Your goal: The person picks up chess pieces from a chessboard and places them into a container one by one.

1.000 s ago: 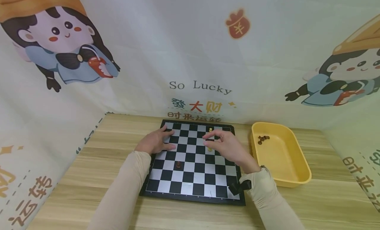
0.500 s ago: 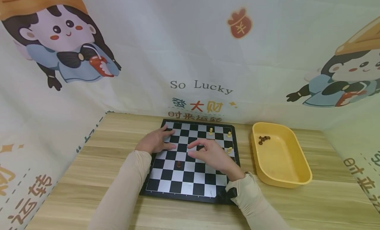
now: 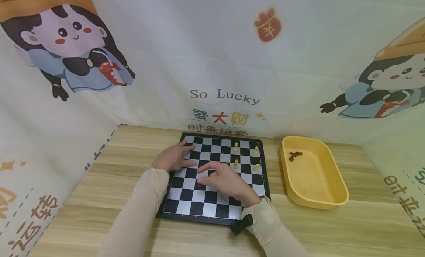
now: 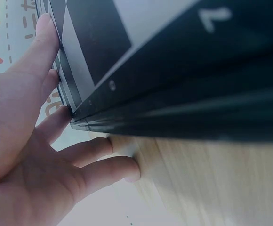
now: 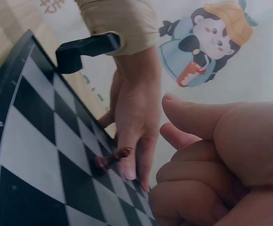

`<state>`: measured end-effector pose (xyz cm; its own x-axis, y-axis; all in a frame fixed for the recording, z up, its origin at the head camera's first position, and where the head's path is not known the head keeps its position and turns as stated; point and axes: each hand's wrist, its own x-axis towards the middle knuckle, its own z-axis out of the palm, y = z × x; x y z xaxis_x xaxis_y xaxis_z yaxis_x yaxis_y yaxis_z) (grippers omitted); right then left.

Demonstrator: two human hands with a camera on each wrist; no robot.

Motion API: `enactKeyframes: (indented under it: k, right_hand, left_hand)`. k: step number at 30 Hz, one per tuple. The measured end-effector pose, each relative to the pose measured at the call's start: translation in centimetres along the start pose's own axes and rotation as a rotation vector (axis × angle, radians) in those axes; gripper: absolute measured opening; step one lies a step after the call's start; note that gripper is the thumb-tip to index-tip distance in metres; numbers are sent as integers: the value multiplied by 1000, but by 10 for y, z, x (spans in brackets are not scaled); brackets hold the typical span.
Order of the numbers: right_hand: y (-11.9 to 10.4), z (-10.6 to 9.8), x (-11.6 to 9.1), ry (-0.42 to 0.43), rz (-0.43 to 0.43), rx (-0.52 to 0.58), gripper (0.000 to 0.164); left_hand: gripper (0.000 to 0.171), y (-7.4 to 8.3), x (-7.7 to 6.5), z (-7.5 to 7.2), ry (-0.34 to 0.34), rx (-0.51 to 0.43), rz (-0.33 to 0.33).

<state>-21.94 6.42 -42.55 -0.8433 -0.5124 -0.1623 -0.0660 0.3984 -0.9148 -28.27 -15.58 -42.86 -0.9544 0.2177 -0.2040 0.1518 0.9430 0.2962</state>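
Worktop [image 3: 89,183] carries chessboard [image 3: 197,208]. Yellow tray [image 3: 318,179] right of chessboard. Left hand [image 3: 170,158] spread on chessboard's left edge; right hand [image 3: 223,178] over chessboard, thumb and forefinger apart. Four yellow chess pieces [image 3: 236,164] on chessboard's far right; brown chess piece [image 5: 101,165] upright on chessboard near right thumb.

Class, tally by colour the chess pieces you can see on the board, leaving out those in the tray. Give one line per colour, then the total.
Yellow pieces: 4
Dark brown piece: 1
Total visible on the board: 5
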Motion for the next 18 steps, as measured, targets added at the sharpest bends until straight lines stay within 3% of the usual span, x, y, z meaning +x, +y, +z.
enactKeyframes:
  k: [18]
  right_hand:
    - [17, 14, 6, -12, 34, -12, 33]
  left_hand:
    - [75, 0, 1, 0, -8, -2, 7]
